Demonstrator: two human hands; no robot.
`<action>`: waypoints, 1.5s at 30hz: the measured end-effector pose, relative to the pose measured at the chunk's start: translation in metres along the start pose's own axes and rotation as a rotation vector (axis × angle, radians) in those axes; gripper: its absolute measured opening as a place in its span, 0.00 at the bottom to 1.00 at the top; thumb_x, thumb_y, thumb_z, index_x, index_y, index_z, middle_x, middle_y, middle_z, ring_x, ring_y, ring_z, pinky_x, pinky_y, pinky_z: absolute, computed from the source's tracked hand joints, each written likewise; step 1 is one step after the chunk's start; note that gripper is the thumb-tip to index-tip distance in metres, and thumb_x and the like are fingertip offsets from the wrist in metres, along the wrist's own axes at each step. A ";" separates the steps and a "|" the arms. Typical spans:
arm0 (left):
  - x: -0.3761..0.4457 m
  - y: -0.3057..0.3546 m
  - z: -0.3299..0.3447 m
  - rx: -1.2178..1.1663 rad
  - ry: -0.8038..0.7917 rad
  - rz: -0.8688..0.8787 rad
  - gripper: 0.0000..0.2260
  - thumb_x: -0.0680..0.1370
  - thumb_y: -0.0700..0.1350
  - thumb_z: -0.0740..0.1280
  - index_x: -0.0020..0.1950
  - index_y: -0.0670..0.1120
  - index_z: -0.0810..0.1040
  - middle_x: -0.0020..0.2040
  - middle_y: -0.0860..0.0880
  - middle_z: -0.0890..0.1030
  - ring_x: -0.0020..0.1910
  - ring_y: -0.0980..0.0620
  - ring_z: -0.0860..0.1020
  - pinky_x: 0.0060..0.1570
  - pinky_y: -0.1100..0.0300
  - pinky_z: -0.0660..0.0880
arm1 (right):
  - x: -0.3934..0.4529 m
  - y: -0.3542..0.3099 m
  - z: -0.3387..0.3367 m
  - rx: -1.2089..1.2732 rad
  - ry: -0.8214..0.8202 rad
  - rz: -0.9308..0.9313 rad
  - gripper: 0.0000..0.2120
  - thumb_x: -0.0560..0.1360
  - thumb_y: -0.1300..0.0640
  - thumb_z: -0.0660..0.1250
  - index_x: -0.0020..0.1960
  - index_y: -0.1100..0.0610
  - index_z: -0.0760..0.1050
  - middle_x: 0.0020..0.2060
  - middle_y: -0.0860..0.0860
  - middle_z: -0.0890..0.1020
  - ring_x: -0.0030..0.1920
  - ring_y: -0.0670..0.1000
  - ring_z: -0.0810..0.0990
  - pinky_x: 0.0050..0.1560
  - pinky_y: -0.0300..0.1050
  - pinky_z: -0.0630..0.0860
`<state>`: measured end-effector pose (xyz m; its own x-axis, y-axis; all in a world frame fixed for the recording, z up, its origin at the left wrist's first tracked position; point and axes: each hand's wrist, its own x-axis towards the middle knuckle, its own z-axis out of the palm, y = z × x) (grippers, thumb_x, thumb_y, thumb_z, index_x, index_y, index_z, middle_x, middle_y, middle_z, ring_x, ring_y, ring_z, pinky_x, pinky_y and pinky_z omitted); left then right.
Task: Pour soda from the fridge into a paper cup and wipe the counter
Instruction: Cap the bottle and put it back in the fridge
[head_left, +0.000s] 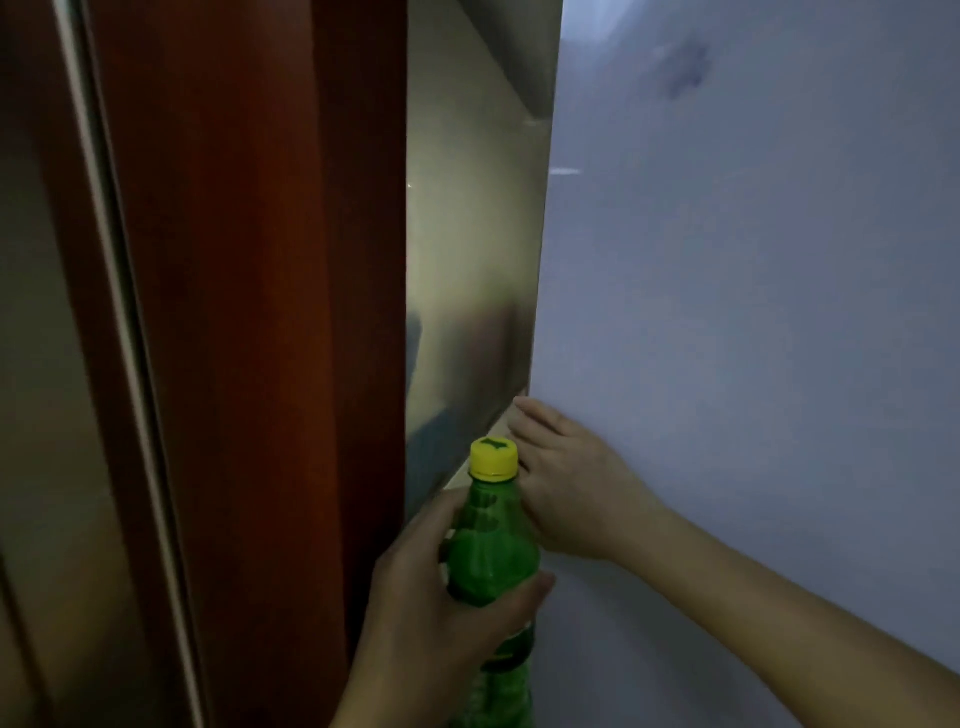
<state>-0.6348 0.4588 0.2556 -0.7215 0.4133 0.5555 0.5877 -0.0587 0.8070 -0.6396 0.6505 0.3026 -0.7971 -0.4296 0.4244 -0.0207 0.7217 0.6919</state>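
- The left hand (441, 582) is wrapped around the upper body of the green soda bottle (491, 551), held upright just in front of the fridge door (753, 312); its yellow cap (494, 457) is on.
- The right hand (566, 483) lies flat, fingers straight, against the door near its edge, gripping nothing.
- No paper cup or table shows here.
- Risk, as I judge it: the door may swing into the bottle, since the 2 sit so close, or a 1-handed grip could slip.
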 end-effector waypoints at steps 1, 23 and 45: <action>-0.006 0.002 -0.006 -0.006 -0.023 0.020 0.27 0.58 0.59 0.78 0.56 0.64 0.78 0.50 0.58 0.84 0.49 0.61 0.83 0.48 0.60 0.82 | -0.006 -0.007 -0.012 0.003 0.013 -0.001 0.15 0.72 0.53 0.60 0.44 0.58 0.82 0.46 0.56 0.83 0.58 0.60 0.76 0.78 0.53 0.52; -0.130 0.074 -0.002 -0.254 -0.243 0.146 0.20 0.65 0.54 0.80 0.51 0.49 0.79 0.42 0.47 0.84 0.41 0.49 0.84 0.43 0.45 0.81 | -0.210 -0.106 -0.261 -0.153 -0.037 0.196 0.10 0.75 0.53 0.67 0.49 0.56 0.83 0.50 0.52 0.83 0.60 0.56 0.79 0.74 0.57 0.61; -0.220 0.156 0.069 -0.344 -0.411 0.067 0.18 0.67 0.47 0.82 0.53 0.53 0.80 0.47 0.52 0.86 0.47 0.55 0.84 0.49 0.56 0.82 | -0.370 -0.161 -0.346 0.012 -0.119 0.718 0.12 0.74 0.52 0.62 0.52 0.51 0.81 0.49 0.52 0.81 0.50 0.56 0.81 0.60 0.50 0.73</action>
<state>-0.3589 0.4214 0.2450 -0.4429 0.7160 0.5396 0.4242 -0.3629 0.8297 -0.1328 0.5054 0.2365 -0.6767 0.2137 0.7045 0.5260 0.8099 0.2596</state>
